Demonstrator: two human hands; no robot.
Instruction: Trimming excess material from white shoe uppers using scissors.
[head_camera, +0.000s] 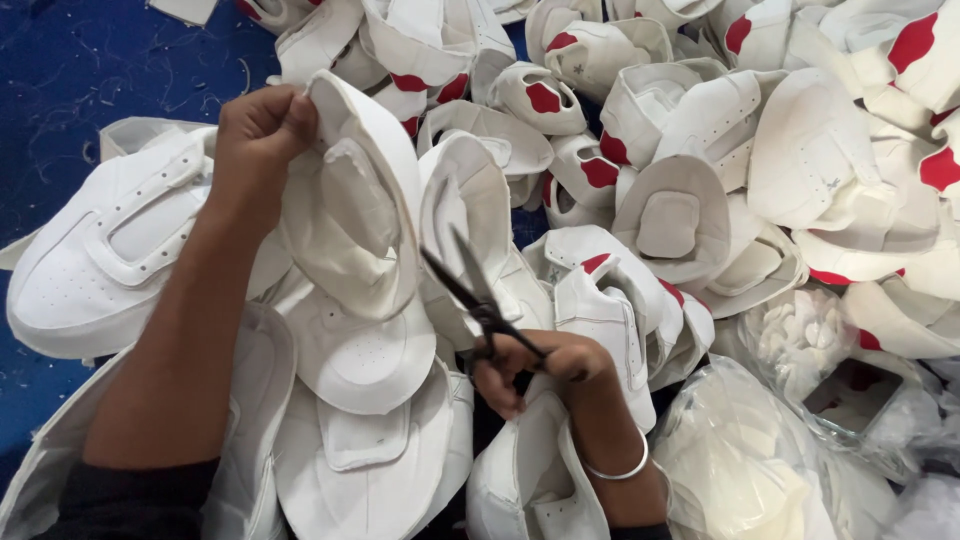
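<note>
My left hand (255, 130) pinches the top edge of a white shoe upper (350, 210) and holds it up over the pile. The upper hangs open with its padded inside showing. My right hand (545, 365) grips a pair of dark scissors (470, 285), whose blades are parted and point up and left toward the upper's right side. The blade tips are close to the upper, and I cannot tell if they touch it. A metal bangle (620, 468) circles my right wrist.
Several white shoe uppers (690, 140) with red heel patches are heaped across the top and right. More white uppers (100, 260) lie at the left and below my arms. Clear plastic bags (800, 440) holding white pieces sit at the lower right. Blue floor (90, 70) with threads shows at the upper left.
</note>
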